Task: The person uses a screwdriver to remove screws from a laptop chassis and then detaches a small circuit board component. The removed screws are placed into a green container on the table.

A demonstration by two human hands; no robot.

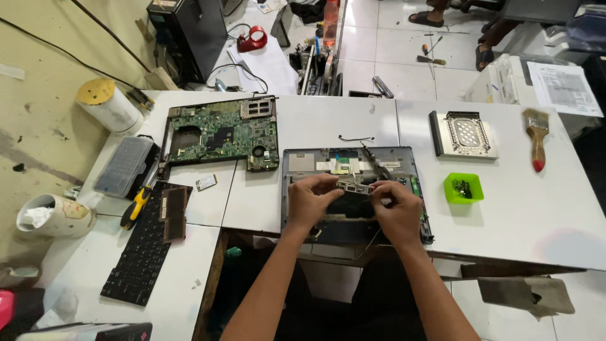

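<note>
Laptop base at table front edge, already stripped: motherboard, keyboard out, lying at left. Left hand + right hand pinch small board, fingers shut on it. Base shell not yet empty, I think.

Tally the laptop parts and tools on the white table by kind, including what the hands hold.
Laptop base shell: 1
Small part held between left hand and right hand, the strip board: 1
Green motherboard: 1
Black keyboard: 1
Metal drive caddy: 1
Green tray: 1
Paintbrush: 1
Yellow-handled screwdriver: 1
Total: 8
</note>
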